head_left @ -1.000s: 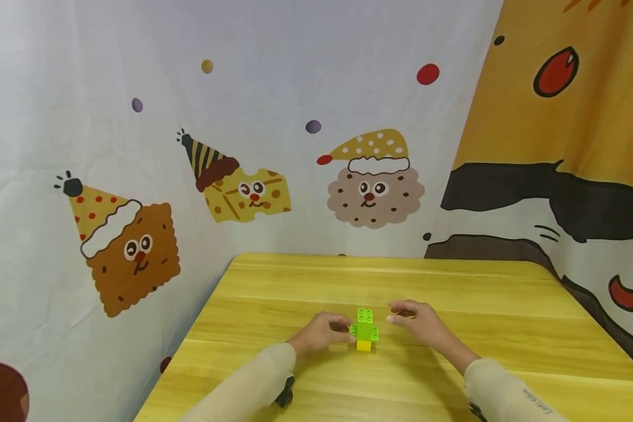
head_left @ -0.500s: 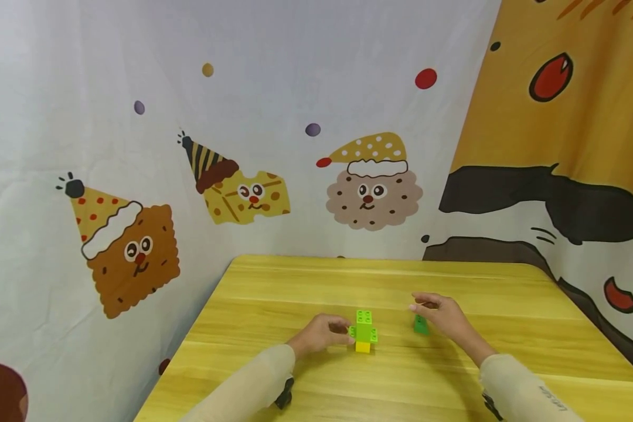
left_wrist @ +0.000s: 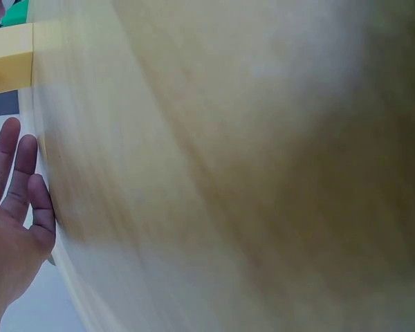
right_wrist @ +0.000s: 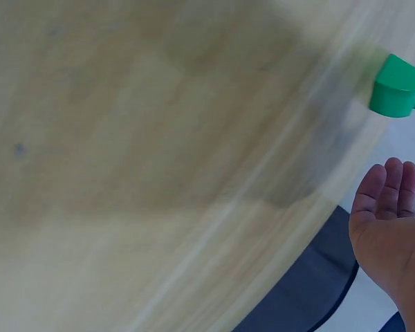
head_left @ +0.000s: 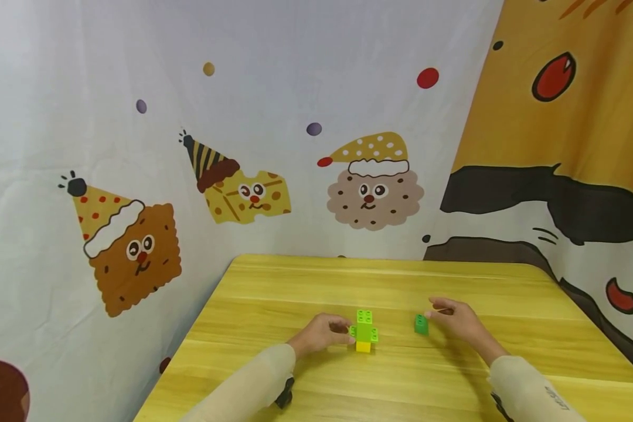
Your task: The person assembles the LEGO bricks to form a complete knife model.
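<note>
A small stack of toy building bricks (head_left: 364, 331) stands upright on the table, light green above a yellow base, with a stud-topped piece jutting out on each side. My left hand (head_left: 319, 333) holds the stack's left jutting piece between thumb and forefinger. In the left wrist view the other fingers (left_wrist: 21, 166) hang loose below the yellow brick (left_wrist: 10, 59). To the right of the stack lies a dark green sloped brick (head_left: 421, 324), which the right wrist view shows side-on. My right hand (head_left: 456, 319) is just right of it, fingers relaxed and holding nothing.
The wood-grain table (head_left: 295, 281) stretches under both hands. Behind it hangs a white cloth backdrop (head_left: 274, 88) printed with cartoon snacks, with a yellow and black figure at the right.
My right hand has drawn away to the right from near the stack, and the dark green brick, earlier hidden, now shows on the table. My left hand stays at the stack.
</note>
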Available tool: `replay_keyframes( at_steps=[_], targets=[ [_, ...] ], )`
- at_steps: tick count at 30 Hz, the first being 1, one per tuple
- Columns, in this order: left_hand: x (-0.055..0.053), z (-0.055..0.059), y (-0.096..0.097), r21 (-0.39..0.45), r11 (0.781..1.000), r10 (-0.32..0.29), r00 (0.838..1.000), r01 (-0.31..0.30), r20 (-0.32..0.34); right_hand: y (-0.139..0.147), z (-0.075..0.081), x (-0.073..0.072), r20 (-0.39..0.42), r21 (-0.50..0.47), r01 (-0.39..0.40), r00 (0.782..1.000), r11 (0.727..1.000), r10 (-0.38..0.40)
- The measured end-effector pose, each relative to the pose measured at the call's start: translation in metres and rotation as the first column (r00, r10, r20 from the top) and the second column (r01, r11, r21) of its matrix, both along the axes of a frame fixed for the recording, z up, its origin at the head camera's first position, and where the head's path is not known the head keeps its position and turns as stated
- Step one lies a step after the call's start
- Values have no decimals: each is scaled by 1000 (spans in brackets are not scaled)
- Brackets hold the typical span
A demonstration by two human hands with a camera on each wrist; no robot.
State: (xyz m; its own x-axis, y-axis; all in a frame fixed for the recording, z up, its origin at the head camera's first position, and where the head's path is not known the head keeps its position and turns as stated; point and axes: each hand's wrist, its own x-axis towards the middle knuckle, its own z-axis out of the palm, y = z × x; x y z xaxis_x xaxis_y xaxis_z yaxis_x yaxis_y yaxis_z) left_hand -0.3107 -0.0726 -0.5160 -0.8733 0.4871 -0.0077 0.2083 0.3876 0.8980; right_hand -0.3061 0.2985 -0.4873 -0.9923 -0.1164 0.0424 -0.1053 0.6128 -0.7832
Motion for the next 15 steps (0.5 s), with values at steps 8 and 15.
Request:
replay_keyframes(
  at_steps=[8,15],
  targets=[
    [-3,-2,-1,-3,1000,-9,1000,9,-5,3,-12,-1,55,6,-25,998,1000,24],
    [-3,-3,1,-13,1000,3,1000,-3,-8,0,-20,-2,89,-12,-43,995,999,43]
  ],
)
